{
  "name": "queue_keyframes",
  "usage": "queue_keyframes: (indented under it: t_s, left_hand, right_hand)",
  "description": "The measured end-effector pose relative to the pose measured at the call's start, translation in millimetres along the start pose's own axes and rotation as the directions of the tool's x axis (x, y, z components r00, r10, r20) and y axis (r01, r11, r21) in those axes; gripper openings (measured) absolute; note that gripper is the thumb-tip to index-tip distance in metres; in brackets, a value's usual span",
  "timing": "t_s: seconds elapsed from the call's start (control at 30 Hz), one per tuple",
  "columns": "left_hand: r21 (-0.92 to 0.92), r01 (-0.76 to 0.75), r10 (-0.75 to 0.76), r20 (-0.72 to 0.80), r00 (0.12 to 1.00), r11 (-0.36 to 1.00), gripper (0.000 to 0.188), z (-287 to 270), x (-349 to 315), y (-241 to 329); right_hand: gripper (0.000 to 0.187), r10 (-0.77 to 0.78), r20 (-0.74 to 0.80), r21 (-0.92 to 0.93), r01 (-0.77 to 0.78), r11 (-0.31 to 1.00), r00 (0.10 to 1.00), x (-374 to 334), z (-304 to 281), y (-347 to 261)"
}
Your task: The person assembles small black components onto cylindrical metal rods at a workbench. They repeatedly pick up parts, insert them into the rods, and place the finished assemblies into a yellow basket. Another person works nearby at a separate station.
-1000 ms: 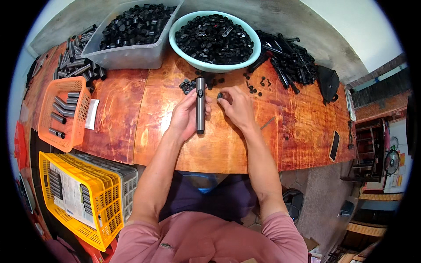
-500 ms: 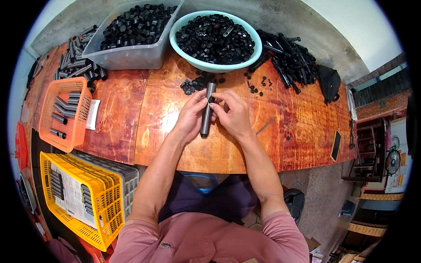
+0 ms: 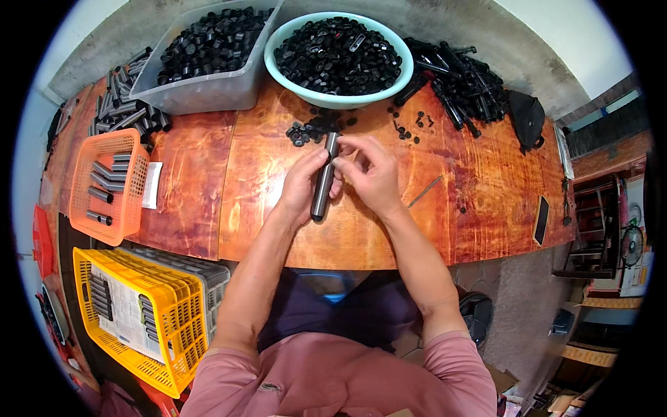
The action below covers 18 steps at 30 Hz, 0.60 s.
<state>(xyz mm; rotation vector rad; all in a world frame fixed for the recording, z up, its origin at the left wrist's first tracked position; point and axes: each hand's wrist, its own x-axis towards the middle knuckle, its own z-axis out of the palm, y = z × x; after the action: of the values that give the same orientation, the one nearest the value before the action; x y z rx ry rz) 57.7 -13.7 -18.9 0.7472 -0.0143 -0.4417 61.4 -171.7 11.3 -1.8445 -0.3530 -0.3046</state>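
Note:
A dark grey tube with a black lower end slants over the middle of the wooden table. My left hand is wrapped round it, the thumb lying along its side. At the tube's upper half, my right hand has its curled fingers and thumb against the right side; whether a small part sits under those fingertips is hidden. Just beyond the tube lies a loose cluster of small black parts. A thin metal rod rests on the table right of my right hand.
Along the wall stand a clear bin of black caps and a pale blue bowl of small black parts. Black pieces are heaped to their right. Tubes lie in an orange basket at left; yellow crates stand below it.
The tube now slants more, its near end having shifted slightly left. My right hand's fingers have shifted a little at its upper part. The whole view has moved slightly.

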Motion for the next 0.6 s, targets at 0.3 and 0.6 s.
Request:
queue_keyframes:
  t_s: [0.3, 0.6]
  left_hand:
    - [-0.097, 0.065, -0.065, 0.002, 0.998, 0.993, 0.040, -5.7, -2.0, 1.7]
    - [0.081, -0.004, 0.007, -0.030, 1.000, 0.997, 0.032, 4.3, -5.1, -7.0]
  right_hand:
    - [0.018, 0.165, -0.067, 0.161, -0.152, 0.975, 0.984, 5.9, -0.4, 28.0]
    - [0.021, 0.280, 0.088, 0.450, -0.289, 0.845, 0.956, 7.6, 0.4, 13.3]
